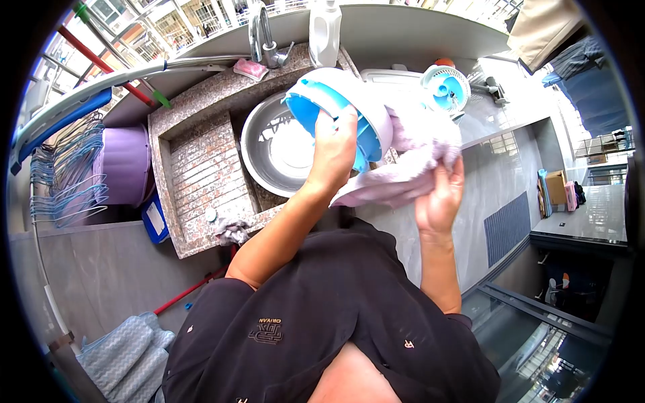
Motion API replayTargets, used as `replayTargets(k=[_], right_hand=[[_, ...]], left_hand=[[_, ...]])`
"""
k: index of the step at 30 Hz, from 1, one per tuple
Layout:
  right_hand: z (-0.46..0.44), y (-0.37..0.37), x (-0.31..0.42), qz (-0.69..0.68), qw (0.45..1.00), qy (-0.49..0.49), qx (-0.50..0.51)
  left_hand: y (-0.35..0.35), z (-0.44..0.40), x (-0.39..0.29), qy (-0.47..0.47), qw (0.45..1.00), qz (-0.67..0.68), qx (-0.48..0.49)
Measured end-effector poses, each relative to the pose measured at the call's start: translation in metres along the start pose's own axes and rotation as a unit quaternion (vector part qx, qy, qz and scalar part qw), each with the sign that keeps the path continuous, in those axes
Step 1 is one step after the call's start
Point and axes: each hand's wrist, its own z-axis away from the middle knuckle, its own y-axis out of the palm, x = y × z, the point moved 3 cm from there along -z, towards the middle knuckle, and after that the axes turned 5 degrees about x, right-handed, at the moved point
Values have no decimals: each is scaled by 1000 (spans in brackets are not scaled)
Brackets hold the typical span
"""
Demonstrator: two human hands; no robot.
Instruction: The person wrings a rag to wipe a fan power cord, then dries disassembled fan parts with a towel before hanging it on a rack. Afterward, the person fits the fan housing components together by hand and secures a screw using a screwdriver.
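Observation:
My left hand (334,144) is closed on the blue rim of a round blue-and-white plastic part (369,134), tilted above the sink's right side. Its kind I cannot make out. In my right hand (440,198) is the edge of a pale pink cloth (410,176), fingers pinched on it. The cloth lies against the white outer side of the part and hangs below it. Beneath my left hand, a metal basin (252,158) sits in the stone sink (201,164).
A faucet (267,40), a pink sponge (250,69) and a white bottle (325,33) stand along the sink's back. Another round blue-and-white part (445,89) is at the right. Blue hangers (67,168) and a purple bucket (124,164) are at the left.

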Motion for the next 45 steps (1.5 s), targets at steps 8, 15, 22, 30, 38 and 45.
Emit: replayTargets(k=[8, 15, 22, 30, 38, 45], right_hand=[[-29, 84, 63, 524, 753, -342, 204], [-58, 99, 33, 594, 741, -228, 215], [-29, 82, 8, 566, 766, -258, 163], [5, 41, 3, 442, 879, -138, 111], [-45, 50, 99, 46, 996, -70, 13], [-73, 54, 65, 567, 806, -106, 132]], left_hand=[[13, 25, 10, 244, 871, -390, 171], [21, 38, 23, 222, 866, -385, 229], [3, 34, 39, 207, 861, -407, 226], [-1, 12, 2, 247, 784, -554, 132], [14, 33, 10, 363, 680, -599, 218], [23, 43, 24, 314, 601, -644, 353]])
